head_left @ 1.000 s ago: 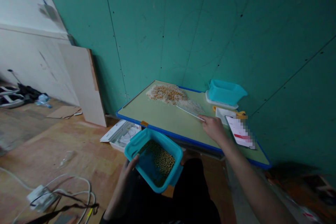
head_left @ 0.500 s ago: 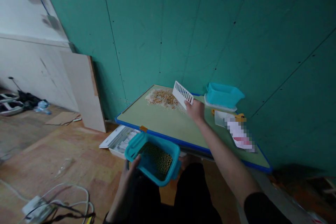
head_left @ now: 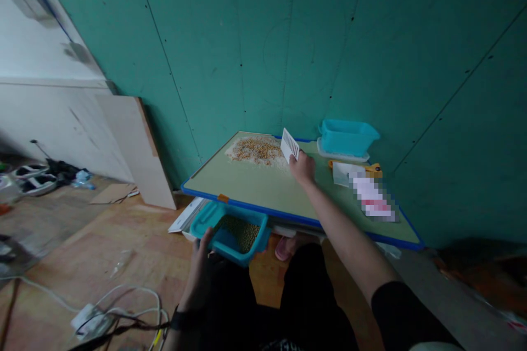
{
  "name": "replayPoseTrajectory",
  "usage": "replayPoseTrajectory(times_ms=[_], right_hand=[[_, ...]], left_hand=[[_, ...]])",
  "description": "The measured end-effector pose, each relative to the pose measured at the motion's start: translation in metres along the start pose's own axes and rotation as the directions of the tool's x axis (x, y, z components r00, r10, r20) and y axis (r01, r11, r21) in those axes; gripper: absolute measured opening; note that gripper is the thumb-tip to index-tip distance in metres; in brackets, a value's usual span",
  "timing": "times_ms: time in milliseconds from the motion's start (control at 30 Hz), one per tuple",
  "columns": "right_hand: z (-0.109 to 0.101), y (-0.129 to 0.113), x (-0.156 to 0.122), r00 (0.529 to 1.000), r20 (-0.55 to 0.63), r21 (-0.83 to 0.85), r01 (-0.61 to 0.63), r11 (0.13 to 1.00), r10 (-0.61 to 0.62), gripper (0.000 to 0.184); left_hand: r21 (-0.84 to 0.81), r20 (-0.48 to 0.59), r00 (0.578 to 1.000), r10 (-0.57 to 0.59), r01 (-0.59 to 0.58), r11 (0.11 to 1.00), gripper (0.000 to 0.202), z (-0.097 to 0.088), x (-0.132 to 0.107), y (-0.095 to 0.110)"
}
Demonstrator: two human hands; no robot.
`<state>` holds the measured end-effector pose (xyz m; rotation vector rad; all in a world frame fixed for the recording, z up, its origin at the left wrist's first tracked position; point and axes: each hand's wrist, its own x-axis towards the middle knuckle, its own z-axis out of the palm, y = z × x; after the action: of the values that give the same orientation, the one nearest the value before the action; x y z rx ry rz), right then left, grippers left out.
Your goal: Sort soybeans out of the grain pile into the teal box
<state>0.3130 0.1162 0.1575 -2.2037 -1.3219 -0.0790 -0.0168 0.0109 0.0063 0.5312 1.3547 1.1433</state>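
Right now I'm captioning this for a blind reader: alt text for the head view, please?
The right hand holds a white scraper upright beside a pile of beans on a green table. The left hand holds a blue tub of beans below the table's near edge.

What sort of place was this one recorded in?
Probably an unfinished room used as a makeshift workspace: bare teal wall panels, a board leaning against the wall, and loose cables on the wooden floor.
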Motion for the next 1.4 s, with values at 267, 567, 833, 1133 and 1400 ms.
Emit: replayPoseTrajectory(times_ms=[267,567,833,1133,1400], right_hand=[[0.008,-0.002,-0.002,0.999,-0.009,-0.005,0.037,0.999,-0.037,0.037],[0.011,-0.006,-0.002,0.998,-0.062,0.033,0.025,0.999,-0.023,0.036],[0.016,-0.01,-0.004,0.999,-0.012,0.038,0.048,0.998,-0.047,0.036],[0.016,-0.011,-0.006,0.997,0.006,0.091,0.079,0.993,-0.08,0.035],[0.015,-0.008,-0.005,0.996,0.0,0.164,0.084,0.983,-0.085,0.034]], left_hand=[[-0.023,0.005,1.0,0.016,-0.016,1.0,0.066,0.007,-0.015,-0.008],[-0.004,0.07,0.997,0.036,-0.036,0.999,0.074,0.009,-0.015,-0.017],[-0.024,0.051,0.999,-0.001,0.002,1.0,0.074,0.008,-0.011,-0.018],[-0.06,0.06,0.998,0.022,-0.018,0.998,0.088,0.006,-0.006,-0.023],[-0.042,0.055,0.998,0.013,-0.011,0.999,0.077,0.006,-0.005,-0.024]])
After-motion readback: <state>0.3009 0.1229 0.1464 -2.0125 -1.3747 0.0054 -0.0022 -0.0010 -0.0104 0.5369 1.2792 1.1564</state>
